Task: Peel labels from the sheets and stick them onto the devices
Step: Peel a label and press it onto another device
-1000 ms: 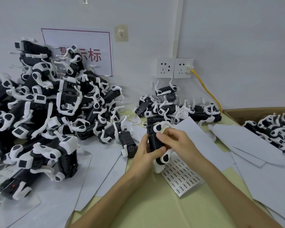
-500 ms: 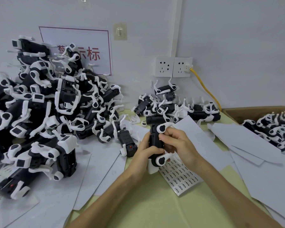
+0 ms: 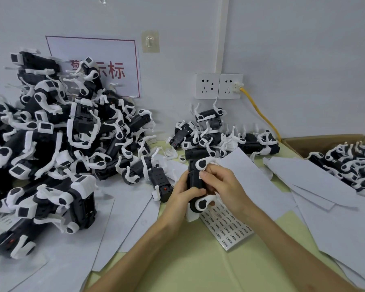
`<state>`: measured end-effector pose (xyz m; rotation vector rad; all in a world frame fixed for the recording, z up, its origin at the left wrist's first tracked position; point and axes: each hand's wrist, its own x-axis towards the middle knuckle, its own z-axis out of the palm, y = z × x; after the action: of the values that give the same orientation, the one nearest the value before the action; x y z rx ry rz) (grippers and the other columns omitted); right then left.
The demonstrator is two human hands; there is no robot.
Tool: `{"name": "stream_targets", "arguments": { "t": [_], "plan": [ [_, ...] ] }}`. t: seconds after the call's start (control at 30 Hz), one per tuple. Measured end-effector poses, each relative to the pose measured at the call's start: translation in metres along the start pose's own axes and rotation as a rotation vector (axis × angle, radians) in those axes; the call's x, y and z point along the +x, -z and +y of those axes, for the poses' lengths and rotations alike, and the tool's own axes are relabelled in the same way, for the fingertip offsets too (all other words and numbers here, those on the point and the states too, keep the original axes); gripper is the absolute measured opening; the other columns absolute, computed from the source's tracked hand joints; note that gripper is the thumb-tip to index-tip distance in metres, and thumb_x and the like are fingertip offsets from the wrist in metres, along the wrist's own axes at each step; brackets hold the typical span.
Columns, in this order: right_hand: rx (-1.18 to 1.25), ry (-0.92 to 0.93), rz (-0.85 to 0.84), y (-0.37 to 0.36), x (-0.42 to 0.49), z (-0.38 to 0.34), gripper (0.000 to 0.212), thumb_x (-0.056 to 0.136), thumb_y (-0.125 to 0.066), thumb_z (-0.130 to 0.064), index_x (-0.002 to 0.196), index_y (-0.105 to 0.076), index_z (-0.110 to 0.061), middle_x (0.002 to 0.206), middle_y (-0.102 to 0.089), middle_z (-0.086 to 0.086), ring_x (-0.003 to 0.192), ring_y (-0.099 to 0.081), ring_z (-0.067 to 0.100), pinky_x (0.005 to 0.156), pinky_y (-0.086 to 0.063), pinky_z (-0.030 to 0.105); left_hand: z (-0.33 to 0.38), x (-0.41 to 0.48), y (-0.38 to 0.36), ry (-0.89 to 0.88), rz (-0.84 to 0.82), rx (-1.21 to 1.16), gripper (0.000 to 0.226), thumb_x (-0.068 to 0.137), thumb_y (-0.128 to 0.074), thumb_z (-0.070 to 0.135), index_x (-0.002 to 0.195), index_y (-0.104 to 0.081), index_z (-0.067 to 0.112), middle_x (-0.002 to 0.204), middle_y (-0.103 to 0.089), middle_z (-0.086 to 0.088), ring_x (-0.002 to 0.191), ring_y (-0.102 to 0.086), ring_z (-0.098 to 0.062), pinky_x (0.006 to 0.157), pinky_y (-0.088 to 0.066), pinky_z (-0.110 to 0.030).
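1. Table (image 3: 177,268): pale yellow-green top, nearest the viewer. Both forearms come in over it.
2. Label sheet (image 3: 226,226): flat on table, rows of small printed labels. Long axis runs near-R to far-L; far end goes under the hands.
3. Device (image 3: 195,182): blk body w/ wht arms, held off the table just above the label sheet's far end, centre of view. Long axis near-to-far, pointing almost straight away from the person. One wht arm w/ blk pad at far end, another at near end, both sticking out to the R.
4. L hand (image 3: 181,197): wraps device body from the L, thumb across its lower part.
5. R hand (image 3: 223,184): fingers curled against device's R side, one fingertip pressed on the body's upper half. Prob. a label under it, too small to confirm.
6. Blank sheets (image 3: 325,207): wht, overlapping, R of hands.
7. Large pile (image 3: 61,144): same devices, heaped at L on more wht paper.
8. Small pile (image 3: 219,138): behind hands, by the wall.
9. Cardboard box (image 3: 299,142): far R, more devices inside.
10. Wall: twin sockets (image 3: 218,86), yellow cable (image 3: 259,110) plugged into the R one; red-bordered sign (image 3: 105,51) behind large pile.
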<state>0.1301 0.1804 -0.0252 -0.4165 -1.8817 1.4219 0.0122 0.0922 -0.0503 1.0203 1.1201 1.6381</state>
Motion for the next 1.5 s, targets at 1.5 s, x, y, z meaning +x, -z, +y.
{"name": "stream_targets", "arguments": {
  "t": [1.5],
  "plan": [
    [-0.064,-0.161,-0.235,0.05,0.009,-0.001,0.052,0.085,-0.057,-0.054,0.126,-0.069,-0.025,0.119,-0.065,0.016,0.095,-0.058,0.028,0.075,-0.041,0.042,0.01,0.006,0.013,0.28,0.071,0.317,0.061,0.067,-0.065,0.06,0.102,-0.081,0.013,0.103,-0.077,-0.021,0.105,-0.07,-0.042,0.104,-0.051,-0.053]
  ]
}}
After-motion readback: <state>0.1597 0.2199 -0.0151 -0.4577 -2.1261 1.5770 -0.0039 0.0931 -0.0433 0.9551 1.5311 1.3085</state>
